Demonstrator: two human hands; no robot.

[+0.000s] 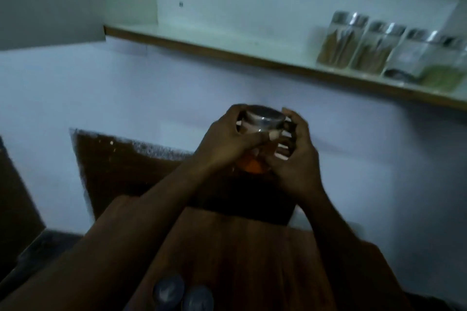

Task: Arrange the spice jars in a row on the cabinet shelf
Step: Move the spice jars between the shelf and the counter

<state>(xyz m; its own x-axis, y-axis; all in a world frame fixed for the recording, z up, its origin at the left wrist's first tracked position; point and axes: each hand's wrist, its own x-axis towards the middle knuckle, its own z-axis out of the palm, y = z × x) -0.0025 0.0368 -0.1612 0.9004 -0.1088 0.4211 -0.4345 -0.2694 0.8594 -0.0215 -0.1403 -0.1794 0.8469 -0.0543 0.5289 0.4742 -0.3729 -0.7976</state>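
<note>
Both hands hold one glass spice jar (255,159) with a silver lid and orange contents, in mid air below the shelf. My left hand (225,141) grips its left side with the thumb across the front. My right hand (295,156) wraps round its right side. On the white cabinet shelf (202,38) several glass jars stand in a row at the right end: a brown-filled jar (338,40), a second brown-filled jar (374,48), a nearly clear jar (409,55) and a green-filled jar (444,68). The picture is blurred.
The shelf's left and middle stretch lies bare, with a wooden front edge (227,54). An open cabinet door (50,2) with a hinge stands at the upper left. Two silver jar lids (184,293) show at the bottom, on a brown wooden surface (240,247).
</note>
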